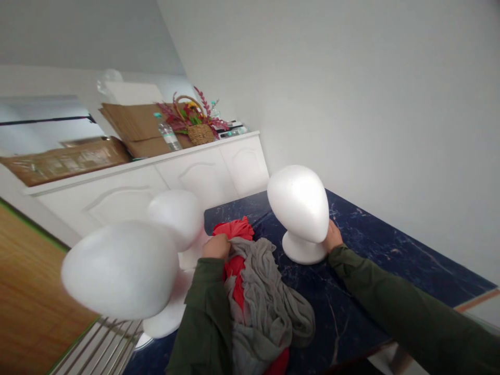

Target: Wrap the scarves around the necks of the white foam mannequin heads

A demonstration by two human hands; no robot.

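A: What is found around the left fingers, seen from the head camera?
B: To their left, a near white form is stood, by which part of a far white form is covered. Below and left, metal bars and a wooden panel are seen.

A: Is anything held there?
B: The left fingers are curled closed on the edge of a grey cloth, which is spread in folds to their right and below. A red cloth is bunched just beyond them; whether it is joined to the grey one cannot be told.

A: And the right fingers?
B: They are placed against the right white form, just to their left. Their tips are hidden by it, so how far they are opened cannot be told.

A: The surface and room?
B: Beneath both sets of fingers, a dark blue, veined tabletop is seen. Beyond the left fingers, a white cabinet is topped with cardboard, a bottle and a flower basket. Beyond the right fingers, a pale wall is seen.
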